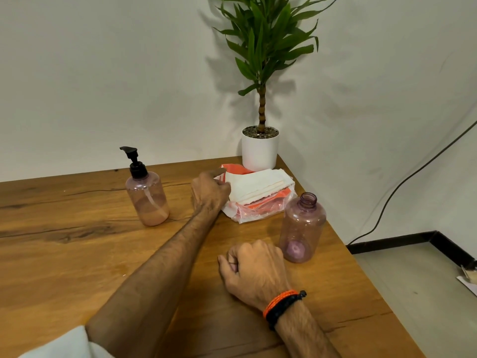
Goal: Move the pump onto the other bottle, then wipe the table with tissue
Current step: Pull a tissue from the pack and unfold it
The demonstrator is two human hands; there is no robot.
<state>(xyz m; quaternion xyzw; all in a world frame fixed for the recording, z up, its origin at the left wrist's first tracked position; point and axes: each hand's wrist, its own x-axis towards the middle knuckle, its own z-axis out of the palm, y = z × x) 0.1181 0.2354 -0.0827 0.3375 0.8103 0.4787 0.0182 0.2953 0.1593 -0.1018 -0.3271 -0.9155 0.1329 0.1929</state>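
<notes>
A pink translucent bottle [147, 200] stands on the wooden table [77, 254] with the black pump [134, 161] screwed on it. A second pink bottle [302, 228], with no cap on its neck, stands near the table's right edge. Between them lies a stack of white tissues [258, 186] on an orange and clear plastic pack [260, 209]. My left hand [209, 192] reaches across to the stack's left edge, fingers curled against the tissues; whether they pinch a sheet is unclear. My right hand [254, 270] rests on the table as a loose fist, left of the uncapped bottle.
A potted plant in a white pot [260, 151] stands in the table's far corner, right behind the tissues. The table's right edge runs close to the uncapped bottle. A black cable [402, 182] hangs along the wall on the right.
</notes>
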